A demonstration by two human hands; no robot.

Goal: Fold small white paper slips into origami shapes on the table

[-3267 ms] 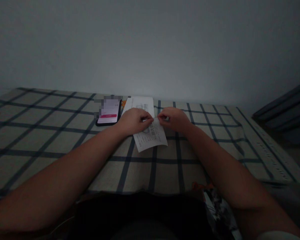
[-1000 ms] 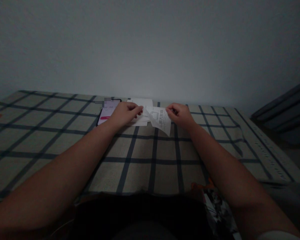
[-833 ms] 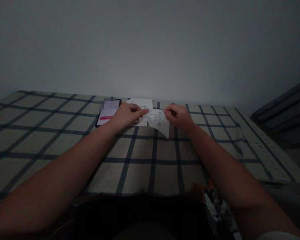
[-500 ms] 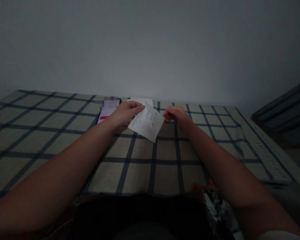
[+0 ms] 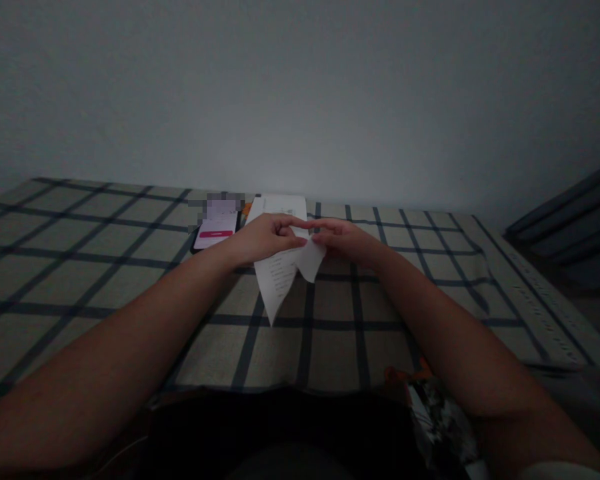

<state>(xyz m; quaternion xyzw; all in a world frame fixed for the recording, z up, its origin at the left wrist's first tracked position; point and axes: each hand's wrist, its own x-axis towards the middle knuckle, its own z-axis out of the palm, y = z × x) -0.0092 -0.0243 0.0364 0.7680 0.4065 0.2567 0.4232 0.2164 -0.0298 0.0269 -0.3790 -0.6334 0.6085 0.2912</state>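
A white printed paper slip [image 5: 280,277] hangs bent between my two hands above the checked tablecloth [image 5: 130,267]. My left hand [image 5: 263,238] pinches its upper edge with thumb and fingers closed. My right hand [image 5: 347,241] grips the slip's right part, fingers pressed together, and the fingertips of both hands almost meet. Another white sheet [image 5: 283,204] lies flat on the cloth just behind my hands.
A phone [image 5: 215,229] with a lit screen lies left of the flat sheet, near the wall. The table's right edge [image 5: 545,313] drops toward a dark striped object [image 5: 570,227]. A patterned item [image 5: 430,407] sits at the near table edge.
My hands were apart with the slip spread between them; now they have come together at the middle, and the slip hangs down folded toward me.
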